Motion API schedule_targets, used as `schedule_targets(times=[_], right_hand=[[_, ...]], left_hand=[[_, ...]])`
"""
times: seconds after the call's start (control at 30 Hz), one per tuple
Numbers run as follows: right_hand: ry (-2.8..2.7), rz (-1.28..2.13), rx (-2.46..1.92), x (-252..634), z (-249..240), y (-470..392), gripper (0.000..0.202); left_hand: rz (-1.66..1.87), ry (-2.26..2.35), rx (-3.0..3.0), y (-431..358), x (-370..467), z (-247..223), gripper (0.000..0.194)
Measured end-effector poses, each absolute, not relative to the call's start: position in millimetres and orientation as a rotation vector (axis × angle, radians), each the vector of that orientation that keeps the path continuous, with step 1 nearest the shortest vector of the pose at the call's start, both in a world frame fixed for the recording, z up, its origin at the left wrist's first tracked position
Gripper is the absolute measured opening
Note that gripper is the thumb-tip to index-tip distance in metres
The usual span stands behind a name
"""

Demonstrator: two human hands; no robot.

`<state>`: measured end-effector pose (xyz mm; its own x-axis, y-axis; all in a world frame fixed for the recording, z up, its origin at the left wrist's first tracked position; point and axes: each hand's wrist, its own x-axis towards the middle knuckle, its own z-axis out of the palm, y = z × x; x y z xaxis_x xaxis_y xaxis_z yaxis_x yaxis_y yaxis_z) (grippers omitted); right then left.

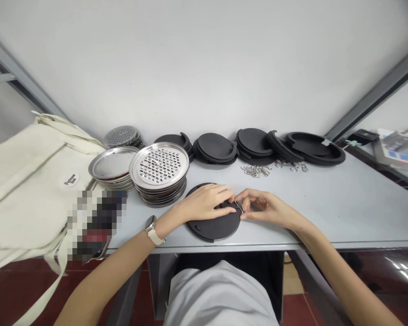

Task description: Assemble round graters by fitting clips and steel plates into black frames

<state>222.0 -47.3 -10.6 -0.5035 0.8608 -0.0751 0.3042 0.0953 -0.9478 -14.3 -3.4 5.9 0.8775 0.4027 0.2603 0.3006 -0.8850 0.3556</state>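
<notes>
A black round lid (211, 228) lies flat on the table near its front edge, with a small slot at its lower left. My left hand (209, 202) holds it from above, palm down, thumb and index finger by its right rim. There, my right hand (265, 209) pinches a small bent metal wire clip (239, 207) between thumb and fingers, against the lid's edge. Part of the clip is hidden by the fingers. Behind the hands lies a pile of similar wire clips (256, 170).
Left of the lid stand stacked metal grater discs (159, 167) and plain metal discs (113, 163). Black round parts (215, 147) line the wall, with a larger black ring (338, 156) at right. A cream cloth bag (27, 181) covers the table's left end.
</notes>
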Motion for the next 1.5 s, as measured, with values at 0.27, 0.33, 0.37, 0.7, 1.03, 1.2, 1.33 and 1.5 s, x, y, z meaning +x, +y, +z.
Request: schedule_targets(times=[0.27, 0.33, 0.37, 0.7, 1.03, 1.2, 1.33, 1.5], right_hand=[[-1.863, 1.445, -1.129, 223, -11, -45, 0.036], [-1.868, 1.445, -1.138, 222, -10, -44, 0.037], [-1.87, 1.443, -1.142, 222, -9, -43, 0.038], [-1.902, 1.437, -1.107, 220, -4, -39, 0.04], [-1.947, 1.318, -1.2, 218, 1, -50, 0.035], [-1.951, 1.312, -1.2, 218, 2, -52, 0.035], [-1.915, 1.347, -1.192, 217, 0, -52, 0.036], [-1.863, 1.379, -1.166, 218, -7, -52, 0.031]], left_hand=[[0.489, 0.519, 2.772, -3, -13, 3, 0.018], [0.494, 0.515, 2.778, -3, -13, 2, 0.019], [0.495, 0.514, 2.781, -3, -12, 2, 0.019], [0.476, 0.516, 2.813, -2, -11, 3, 0.02], [0.481, 0.495, 2.844, -4, -13, 3, 0.024], [0.475, 0.475, 2.871, -4, -13, 2, 0.025], [0.485, 0.465, 2.856, -3, -13, 2, 0.026], [0.467, 0.452, 2.84, -3, -14, 3, 0.025]])
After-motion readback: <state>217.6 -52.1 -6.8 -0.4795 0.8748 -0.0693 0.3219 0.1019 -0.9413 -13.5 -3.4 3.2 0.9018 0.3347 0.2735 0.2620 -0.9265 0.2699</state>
